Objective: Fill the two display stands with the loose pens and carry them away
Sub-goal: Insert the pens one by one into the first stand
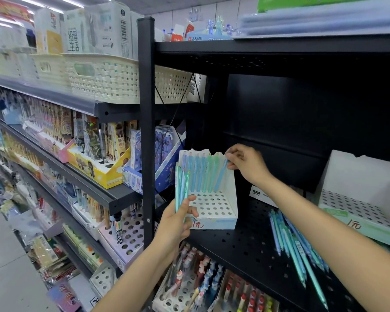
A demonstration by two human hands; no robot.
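Pastel pens going into a white perforated stand on a black shelf.
Right hand (245, 162) pinches the top of a blue pen (221, 176) standing tilted in the left stand's (231, 199) back row; beside that grip, more pens stand upright. Left hand (178, 219) grips a bunch of green pens (181, 188) against the stand's front corner. Loose pens (293, 242) lie under the right forearm, near the second stand (358, 212).

Two bare forearms in shot, no sleeves, watches or rings showing: left hand (178, 218) at seven o'clock, right hand (245, 164) near centre.
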